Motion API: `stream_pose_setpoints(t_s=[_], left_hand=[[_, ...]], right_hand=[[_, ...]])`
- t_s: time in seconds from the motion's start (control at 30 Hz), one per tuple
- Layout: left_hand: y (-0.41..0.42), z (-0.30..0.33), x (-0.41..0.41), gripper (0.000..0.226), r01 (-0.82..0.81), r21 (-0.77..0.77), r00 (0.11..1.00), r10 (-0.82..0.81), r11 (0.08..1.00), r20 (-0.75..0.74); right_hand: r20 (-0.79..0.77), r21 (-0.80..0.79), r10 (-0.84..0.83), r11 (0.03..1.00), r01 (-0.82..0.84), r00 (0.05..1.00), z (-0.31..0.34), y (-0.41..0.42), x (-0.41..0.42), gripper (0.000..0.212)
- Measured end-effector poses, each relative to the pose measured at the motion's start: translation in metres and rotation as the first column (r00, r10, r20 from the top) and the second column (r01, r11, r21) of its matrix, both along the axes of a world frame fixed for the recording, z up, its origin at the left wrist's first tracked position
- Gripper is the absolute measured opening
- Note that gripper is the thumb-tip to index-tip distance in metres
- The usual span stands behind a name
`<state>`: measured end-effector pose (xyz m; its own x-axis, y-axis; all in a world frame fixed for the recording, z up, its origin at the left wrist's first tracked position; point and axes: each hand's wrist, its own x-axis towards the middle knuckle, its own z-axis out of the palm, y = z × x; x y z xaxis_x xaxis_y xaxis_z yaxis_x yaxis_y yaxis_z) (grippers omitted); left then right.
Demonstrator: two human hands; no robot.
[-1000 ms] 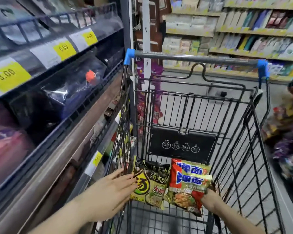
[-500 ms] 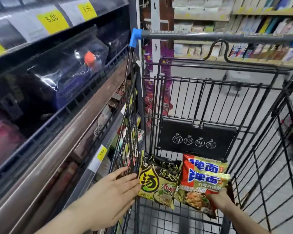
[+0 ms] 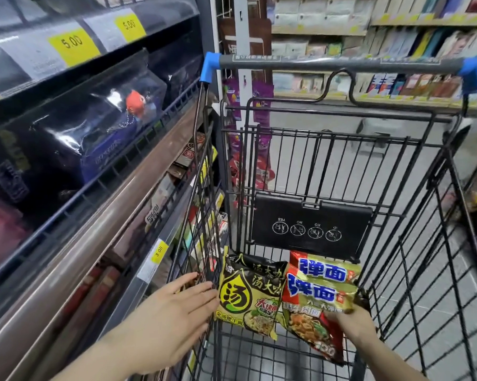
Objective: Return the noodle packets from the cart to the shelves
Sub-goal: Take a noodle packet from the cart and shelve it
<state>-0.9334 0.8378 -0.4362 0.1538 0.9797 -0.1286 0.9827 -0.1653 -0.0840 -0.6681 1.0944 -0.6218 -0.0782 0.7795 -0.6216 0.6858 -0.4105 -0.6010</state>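
The right hand (image 3: 352, 321) is inside the cart, its fingers (image 3: 334, 316) curled onto the lower right edge of the red and gold noodle packet (image 3: 318, 291); the grip looks like a pinch, though the packet hides the thumb. Just to the left of those fingers, touching the first packet, leans the yellow and black noodle packet (image 3: 249, 292), which no hand holds. Further left, outside the cart's wire side, the left hand (image 3: 174, 323) is spread flat with straight fingers (image 3: 201, 294) reaching towards the wire and holding nothing; whether they touch the wire I cannot tell.

As I judge it, the task is barely under way: both visible packets are in the cart (image 3: 438, 243) and none has reached the shelves. At least one more red and gold packet seems stacked behind the front one, so the count is uncertain.

Beyond the packets, above the fingers, a black folded seat flap (image 3: 311, 221) stands against the cart's far end, and the grey handle bar (image 3: 339, 63) crosses above that. Left of the left hand run the shelves (image 3: 99, 243), with yellow price tags (image 3: 159, 252) and dark bagged goods (image 3: 94, 127) on an upper level. The cart's wire wall stands between packets and shelves, so each packet must be lifted over the rim.
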Motion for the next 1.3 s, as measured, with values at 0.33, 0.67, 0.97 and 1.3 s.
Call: stream_pose_setpoints(t_s=[0.33,0.67,0.97,1.3], left_hand=[[0.009,0.000,0.014,0.051,-0.019,0.061,0.996,0.024,0.998,-0.082],[0.104,-0.034,0.102,0.057,-0.306,-0.500,0.680,0.554,0.810,0.481],[0.172,-0.122,0.126,0.072,-0.237,-0.757,0.056,0.786,0.609,0.616],[0.214,-0.256,0.123,0.108,-0.473,-0.737,-0.112,0.796,0.483,0.594]], right_hand=[[0.155,0.223,0.222,0.941,-0.253,0.963,0.095,-0.023,0.019,0.020],[-0.139,0.208,0.188,0.965,-0.157,0.972,0.243,-0.037,0.058,0.011],[-0.392,0.088,-0.146,0.977,0.195,0.908,0.268,-0.033,0.113,0.024],[-0.494,0.053,-0.133,0.982,0.182,0.859,0.249,-0.038,0.127,0.091]])
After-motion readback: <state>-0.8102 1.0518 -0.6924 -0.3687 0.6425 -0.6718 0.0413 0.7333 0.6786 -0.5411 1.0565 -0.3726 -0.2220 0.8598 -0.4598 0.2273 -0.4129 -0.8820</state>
